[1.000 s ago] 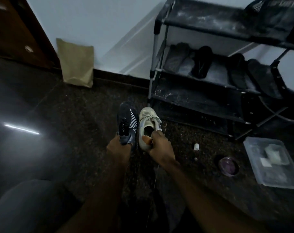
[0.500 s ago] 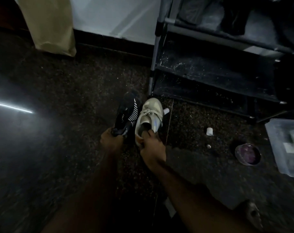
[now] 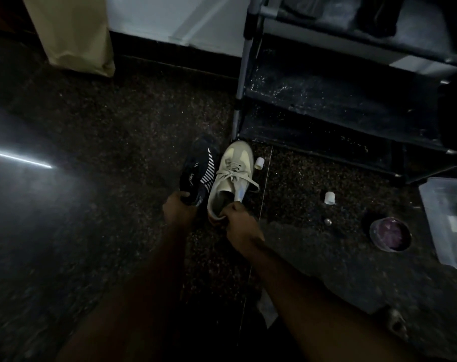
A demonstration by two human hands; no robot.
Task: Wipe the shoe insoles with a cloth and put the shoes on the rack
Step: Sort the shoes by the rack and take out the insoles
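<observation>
Just in front of the shoe rack (image 3: 326,121), the left hand (image 3: 179,209) grips the dark striped sneaker's (image 3: 198,171) heel; the right hand (image 3: 241,222) pinches the beige sneaker's (image 3: 231,176) heel collar, fingers curled.

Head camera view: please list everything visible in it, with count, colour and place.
shoe rack: 1, black shelves, grey posts, upper right
pale shoe: 1, cream, laced, toe near the shoe rack's foot
dark shoe: 1, navy with white stripes, just left of the pale shoe
white caps: 2, white, on the floor right of the pale shoe, the second further right
round dish: 1, purple, floor at right
clear box: 1, transparent, right edge
paper bag: 1, tan, against the wall, upper left
left hand: 1, fingers grip the dark shoe's heel
right hand: 1, fingers pinch the pale shoe's heel
</observation>
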